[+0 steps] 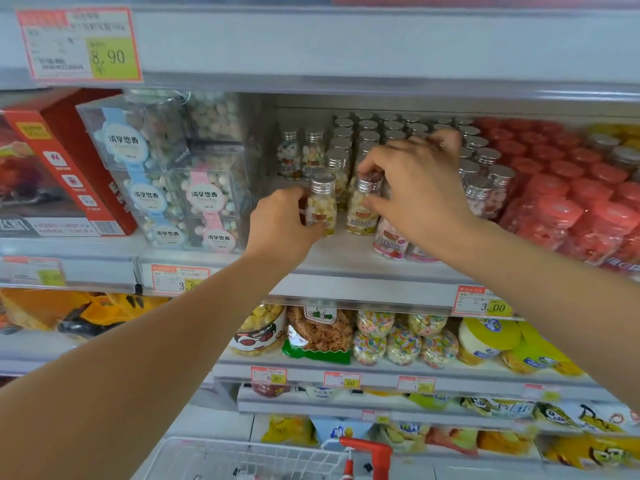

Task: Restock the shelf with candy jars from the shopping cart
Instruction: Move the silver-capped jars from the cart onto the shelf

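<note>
In the head view, a small clear candy jar [322, 207] with a ribbed silver screw cap is gripped round its body by the left hand [282, 221], whose fingers and thumb are curled about it. White and yellow sweets are seen through its wall. Just right of it, a second candy jar [362, 211] of the same make is pinched at its silver cap by the thumb and fingertips of the right hand [420, 188]. Both are held upright at the near edge of the shelf [346, 268], a pale grey board; whether their bases touch it cannot be told. Their labels are too blurred to be read.

Farther back, rows of silver-capped jars [379, 128] are packed closely. To the right, red-lidded jars [568, 188] wrapped in glossy film are stacked. To the left, clear square boxes [204, 197] are piled, each banded in blue or pink with a round label printed "清享悠香". A red carton [65, 161] is stood at the far left.

A red-framed price tag [79, 45] marked "8.90" on a yellow patch is fixed to the upper shelf edge. A tag reading "3.00" [483, 303] is set on the shelf front at right. On the lower shelf front, tags marked "8.80" [269, 375] and "6.00" [342, 380] are shown.

The shopping cart [242, 459], of white wire mesh with a red plastic fitting, is seen at the near bottom edge.
</note>
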Motion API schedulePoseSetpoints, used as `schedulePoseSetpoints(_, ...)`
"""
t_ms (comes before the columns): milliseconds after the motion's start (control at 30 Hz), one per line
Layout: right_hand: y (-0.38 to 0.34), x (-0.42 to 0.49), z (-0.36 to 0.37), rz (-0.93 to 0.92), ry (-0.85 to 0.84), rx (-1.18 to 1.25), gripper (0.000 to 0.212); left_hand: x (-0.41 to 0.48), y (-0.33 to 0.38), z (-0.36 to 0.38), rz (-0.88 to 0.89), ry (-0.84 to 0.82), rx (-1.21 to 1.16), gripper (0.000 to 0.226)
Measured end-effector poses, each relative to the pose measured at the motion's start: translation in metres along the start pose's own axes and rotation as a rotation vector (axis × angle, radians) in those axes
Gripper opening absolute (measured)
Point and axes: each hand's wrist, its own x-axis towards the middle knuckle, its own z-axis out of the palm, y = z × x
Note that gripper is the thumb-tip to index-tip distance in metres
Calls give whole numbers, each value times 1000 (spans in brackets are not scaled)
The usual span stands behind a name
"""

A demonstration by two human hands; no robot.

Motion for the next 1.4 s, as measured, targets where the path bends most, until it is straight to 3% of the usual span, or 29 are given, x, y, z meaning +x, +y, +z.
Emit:
schedulePoseSetpoints(167,0,2,1,37,-2,18,32,11,6,11,23,10,-39,21)
schedulePoseSetpoints(600,2,-8,-1,-3,-5,125,37,4,6,15,14,49,20,30)
schedulePoseSetpoints(700,-5,-17,-3,-78,84,191,33,-17,10,15,72,150,26,44)
schedulePoseSetpoints(833,-25,-42,-2,-239,231,356,16,-59,0,12,221,316,-118,37)
schedulePoseSetpoints(1000,-62,-85,20,-363,139,557,10,-120,-45,9,225,428,-93,28)
schedulePoseSetpoints(1100,-94,-116,41,-431,21,674,17,-164,-92,15,125,415,-19,22)
schedulePoseSetpoints(1267,-159,-170,91,-534,-249,811,19,-252,-189,38,-210,266,147,22)
schedulePoseSetpoints(1400,-206,-206,140,-573,-495,846,24,-325,-250,60,-499,86,354,43)
